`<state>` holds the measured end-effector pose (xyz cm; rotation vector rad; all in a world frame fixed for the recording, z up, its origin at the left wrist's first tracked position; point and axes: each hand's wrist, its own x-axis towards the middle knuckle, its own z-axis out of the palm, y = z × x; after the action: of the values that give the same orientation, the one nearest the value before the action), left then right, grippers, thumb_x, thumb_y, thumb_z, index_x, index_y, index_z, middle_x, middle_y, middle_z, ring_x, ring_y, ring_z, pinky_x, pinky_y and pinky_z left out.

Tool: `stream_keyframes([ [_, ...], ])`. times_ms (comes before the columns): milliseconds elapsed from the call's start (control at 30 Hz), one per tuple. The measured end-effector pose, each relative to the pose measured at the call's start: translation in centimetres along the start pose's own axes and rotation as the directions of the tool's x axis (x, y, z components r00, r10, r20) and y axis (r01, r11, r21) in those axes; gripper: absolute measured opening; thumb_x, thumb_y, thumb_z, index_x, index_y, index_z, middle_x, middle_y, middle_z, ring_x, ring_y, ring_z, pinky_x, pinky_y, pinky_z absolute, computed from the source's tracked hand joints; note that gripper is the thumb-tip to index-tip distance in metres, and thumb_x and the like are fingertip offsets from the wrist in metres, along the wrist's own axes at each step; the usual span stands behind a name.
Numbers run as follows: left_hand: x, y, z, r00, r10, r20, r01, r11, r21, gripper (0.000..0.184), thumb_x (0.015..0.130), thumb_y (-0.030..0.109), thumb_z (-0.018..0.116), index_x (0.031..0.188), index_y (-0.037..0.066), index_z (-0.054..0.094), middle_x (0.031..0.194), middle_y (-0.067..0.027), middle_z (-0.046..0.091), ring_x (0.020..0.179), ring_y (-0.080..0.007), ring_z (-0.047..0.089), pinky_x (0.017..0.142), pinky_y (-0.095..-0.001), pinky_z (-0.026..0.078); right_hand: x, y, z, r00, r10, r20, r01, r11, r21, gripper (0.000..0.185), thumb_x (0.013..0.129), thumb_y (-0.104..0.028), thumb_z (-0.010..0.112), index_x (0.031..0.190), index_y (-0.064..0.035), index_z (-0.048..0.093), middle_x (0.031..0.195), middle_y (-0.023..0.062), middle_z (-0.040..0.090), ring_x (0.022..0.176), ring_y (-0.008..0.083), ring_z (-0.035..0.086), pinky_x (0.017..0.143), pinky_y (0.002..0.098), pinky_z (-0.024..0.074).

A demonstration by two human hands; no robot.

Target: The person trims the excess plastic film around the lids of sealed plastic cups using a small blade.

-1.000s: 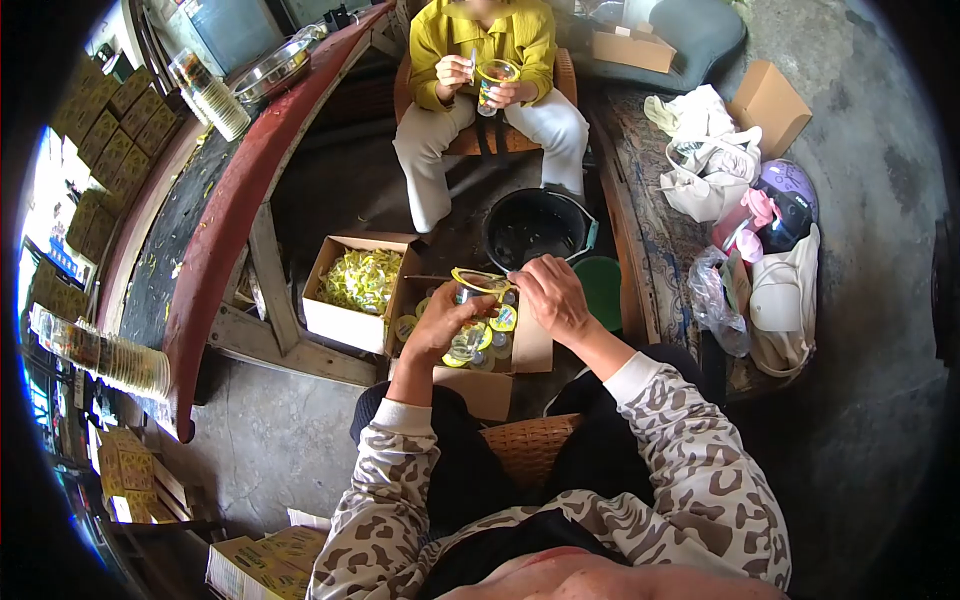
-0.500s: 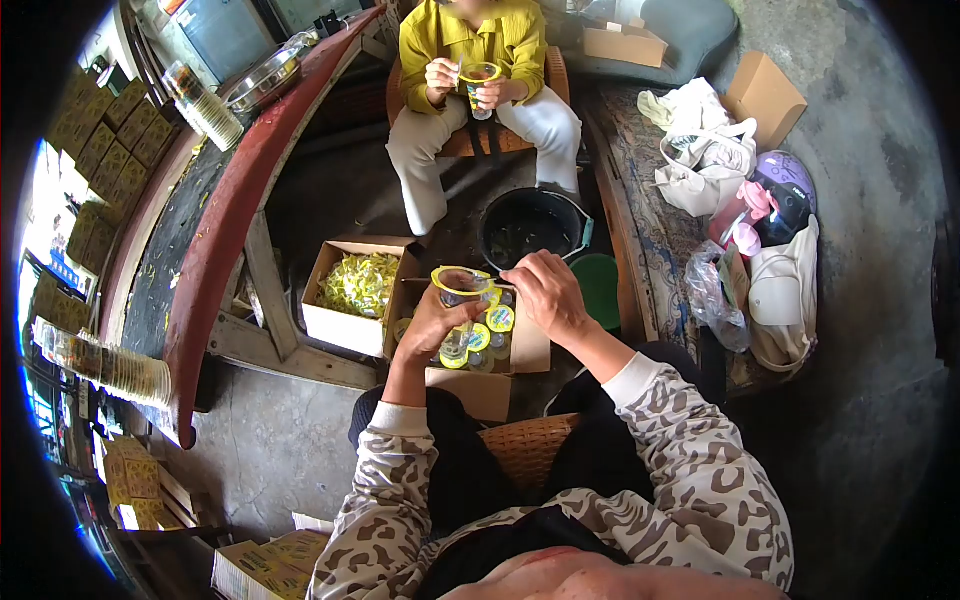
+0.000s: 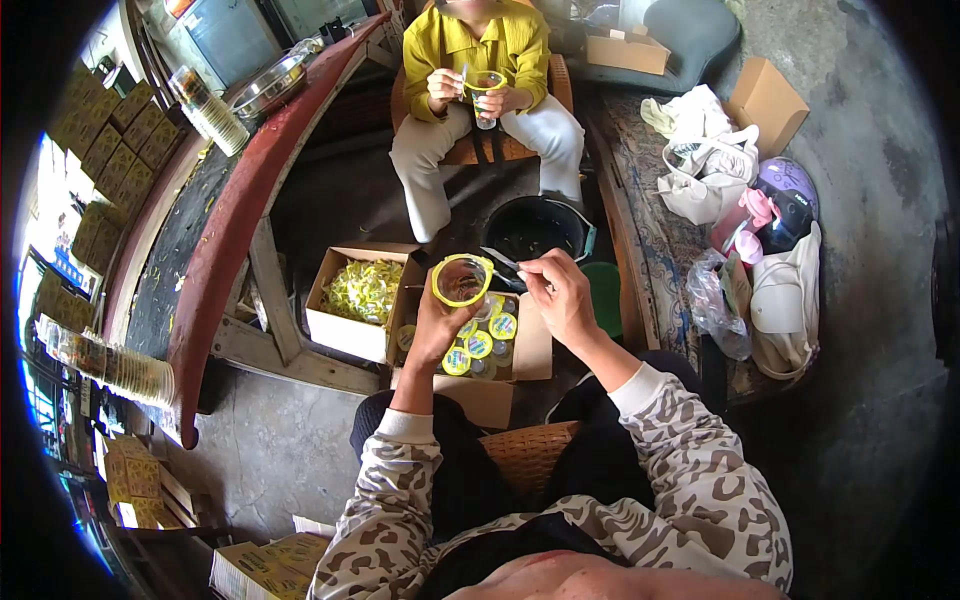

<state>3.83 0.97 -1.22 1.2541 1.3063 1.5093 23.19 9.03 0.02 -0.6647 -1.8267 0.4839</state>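
A clear plastic cup with a yellow rim (image 3: 463, 281) is wrapped by my left hand (image 3: 430, 335), its mouth tipped towards me. My right hand (image 3: 562, 300) pinches a small silvery knife (image 3: 500, 260). The blade points left, close to the cup's rim; I cannot tell whether it touches. Beneath both hands stands an open cardboard box (image 3: 533, 350) of small cups with yellow-green printed lids (image 3: 479, 345). Left of it, another carton (image 3: 345, 332) is full of yellow and white strips (image 3: 360, 290).
Facing me, a seated person (image 3: 480, 60) holds a similar cup (image 3: 486, 88) and a thin tool. A black bucket (image 3: 490, 235) stands between us. Stacked cups (image 3: 110, 368) lie along the red-edged counter (image 3: 200, 330) at left; bags and a helmet (image 3: 785, 190) lie at right.
My right hand has drawn the knife back from the cup's rim, so the blade now shows. The cup has tilted its mouth more towards me.
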Motion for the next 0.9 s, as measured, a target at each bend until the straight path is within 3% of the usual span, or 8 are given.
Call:
stream_keyframes([
  [67,-0.2,0.1,0.3,0.999,-0.029,-0.031,0.025,0.992,-0.123,0.061,0.080,0.006,0.077,0.133,0.002,0.047,0.127,-0.0098,0.055,0.120,-0.0197,0.054,0.105,-0.0339,0.042,-0.1,-0.5,0.0,0.999,-0.045,-0.004,0.045,0.999,-0.005,0.018,0.079,0.003,0.073,0.093,-0.0044,0.065,0.080,0.0076,0.058,0.068,0.0239,0.062,0.059,0.0353,0.0508],
  [167,-0.1,-1.2,0.2,0.999,-0.007,-0.048,0.000,0.991,-0.131,0.061,0.082,0.005,0.075,0.134,0.003,0.043,0.126,-0.0097,0.054,0.119,-0.0203,0.053,0.105,-0.0346,0.042,-0.5,-1.0,0.3,0.999,-0.049,0.012,0.049,0.999,0.005,0.018,0.078,0.002,0.075,0.091,-0.0053,0.066,0.079,0.0068,0.058,0.066,0.0230,0.062,0.055,0.0347,0.0507],
  [267,-0.2,-0.9,0.9,0.997,0.058,-0.055,-0.060,0.998,-0.036,0.060,0.082,0.005,0.074,0.132,0.004,0.041,0.123,-0.0101,0.053,0.118,-0.0202,0.054,0.103,-0.0350,0.043,-1.0,-1.1,0.7,0.995,-0.100,0.019,0.100,0.995,-0.022,0.018,0.077,0.001,0.075,0.089,-0.0063,0.065,0.078,0.0063,0.057,0.065,0.0228,0.062,0.053,0.0343,0.0508],
  [400,-0.1,-0.9,1.5,0.992,0.097,-0.081,-0.097,0.995,0.005,0.062,0.082,0.006,0.074,0.131,0.004,0.037,0.119,-0.0102,0.053,0.114,-0.0194,0.054,0.100,-0.0341,0.046,-1.2,-1.6,0.8,0.991,-0.130,0.013,0.130,0.990,-0.051,0.025,0.074,0.009,0.074,0.092,-0.0037,0.064,0.077,0.0083,0.059,0.064,0.0228,0.062,0.054,0.0336,0.0497],
  [533,-0.3,-0.6,1.9,0.992,0.080,-0.093,-0.082,0.997,-0.012,0.063,0.081,0.007,0.075,0.131,0.004,0.036,0.119,-0.0102,0.054,0.113,-0.0192,0.055,0.099,-0.0341,0.046,-1.3,-1.6,0.8,0.993,-0.119,0.024,0.121,0.988,-0.091,0.024,0.074,0.008,0.075,0.093,-0.0042,0.065,0.077,0.0081,0.059,0.065,0.0233,0.062,0.054,0.0348,0.0490],
  [733,-1.1,-1.7,4.1,0.997,0.075,0.024,-0.075,0.997,-0.012,0.063,0.076,0.008,0.080,0.124,0.004,0.040,0.116,-0.0095,0.053,0.110,-0.0170,0.056,0.096,-0.0312,0.047,-1.3,-0.6,1.1,0.997,-0.071,0.036,0.076,0.985,-0.156,0.019,0.078,0.006,0.074,0.093,-0.0034,0.066,0.078,0.0087,0.059,0.066,0.0237,0.062,0.057,0.0338,0.0496],
  [800,-1.0,-1.4,4.2,0.998,0.069,-0.010,-0.069,0.996,-0.057,0.061,0.077,0.007,0.079,0.124,0.004,0.041,0.116,-0.0089,0.054,0.110,-0.0166,0.056,0.096,-0.0309,0.047,-1.2,-0.2,1.3,0.999,0.029,-0.030,-0.029,1.000,-0.007,0.017,0.080,0.007,0.073,0.093,-0.0019,0.066,0.080,0.0099,0.060,0.066,0.0224,0.062,0.057,0.0319,0.0501],
  [900,-0.6,-1.1,3.7,0.997,0.044,-0.060,-0.051,0.991,-0.123,0.055,0.080,0.005,0.077,0.124,0.003,0.045,0.116,-0.0077,0.054,0.110,-0.0156,0.056,0.096,-0.0308,0.047,-0.7,-0.1,0.8,0.996,0.078,-0.044,-0.076,0.996,0.053,0.016,0.080,0.006,0.072,0.092,-0.0023,0.065,0.078,0.0090,0.058,0.065,0.0221,0.062,0.056,0.0320,0.0504],
])
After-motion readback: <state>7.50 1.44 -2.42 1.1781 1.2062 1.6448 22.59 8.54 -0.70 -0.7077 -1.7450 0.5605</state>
